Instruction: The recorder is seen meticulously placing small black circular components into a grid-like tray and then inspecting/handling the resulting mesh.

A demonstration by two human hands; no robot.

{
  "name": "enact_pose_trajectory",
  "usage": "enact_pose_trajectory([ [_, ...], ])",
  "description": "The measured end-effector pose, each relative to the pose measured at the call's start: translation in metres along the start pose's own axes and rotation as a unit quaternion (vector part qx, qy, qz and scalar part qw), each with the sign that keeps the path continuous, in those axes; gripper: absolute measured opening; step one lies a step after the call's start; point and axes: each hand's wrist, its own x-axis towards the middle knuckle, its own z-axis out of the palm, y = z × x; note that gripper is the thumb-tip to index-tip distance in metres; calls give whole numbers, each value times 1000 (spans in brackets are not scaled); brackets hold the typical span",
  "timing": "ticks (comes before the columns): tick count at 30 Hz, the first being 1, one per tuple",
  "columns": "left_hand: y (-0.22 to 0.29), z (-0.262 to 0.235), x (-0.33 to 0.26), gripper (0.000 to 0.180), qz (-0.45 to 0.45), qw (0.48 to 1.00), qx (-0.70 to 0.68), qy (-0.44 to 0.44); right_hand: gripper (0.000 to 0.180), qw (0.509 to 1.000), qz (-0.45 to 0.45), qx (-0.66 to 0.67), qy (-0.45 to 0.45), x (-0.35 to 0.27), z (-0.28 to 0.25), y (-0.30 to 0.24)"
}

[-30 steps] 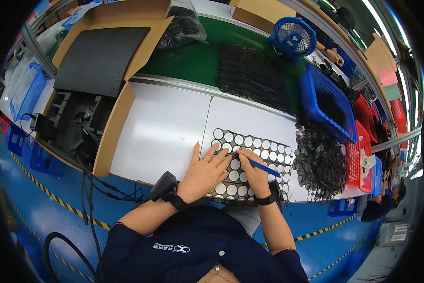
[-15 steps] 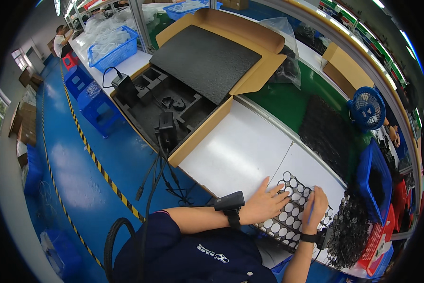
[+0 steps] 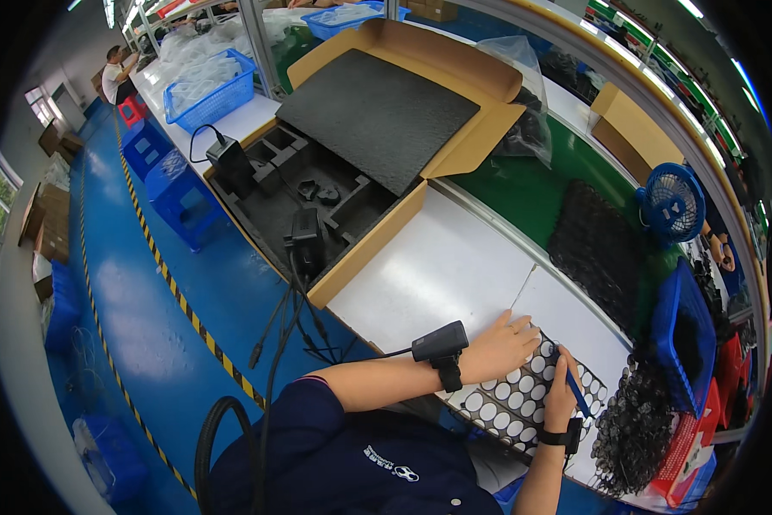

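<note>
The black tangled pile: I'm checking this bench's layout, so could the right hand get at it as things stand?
Probably yes: the right hand is near the pile and nothing tall shows between, though it holds a slim blue tool.

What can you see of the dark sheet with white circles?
The dark sheet looks flat and thin, with close rows of white circles; its material is unclear. It lies on the white table, near its front edge. The left hand rests on its left side; a blue stick, in the grip of the right hand, is over it.
</note>
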Motion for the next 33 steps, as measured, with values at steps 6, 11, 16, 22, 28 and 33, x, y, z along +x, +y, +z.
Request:
enact_pose_trajectory([
  [6, -3, 0, -3, 37, 17, 1000, -2, 6, 36, 1000, 14, 17, 2, -1, 0, 2],
  [11, -1, -2, -2, 37, 15, 1000, 1, -8, 33, 1000, 4, 20, 9, 2, 0, -2],
  [16, -2, 1, -3, 35, 10, 1000, 1, -6, 34, 1000, 21, 23, -2, 3, -1, -5],
  [22, -2, -2, -3, 34, 12, 1000, -21, -10, 37, 999, 24, 33, -7, 2, -1, -3],
  [28, -2, 2, -4, 32, 15, 1000, -14, -3, 33, 999, 22, 41, 7, 1, 0, -2],
  [33, -2, 1, -4, 32, 12, 1000, -15, -6, 33, 999, 26, 42, 4, 1, 0, -4],
])
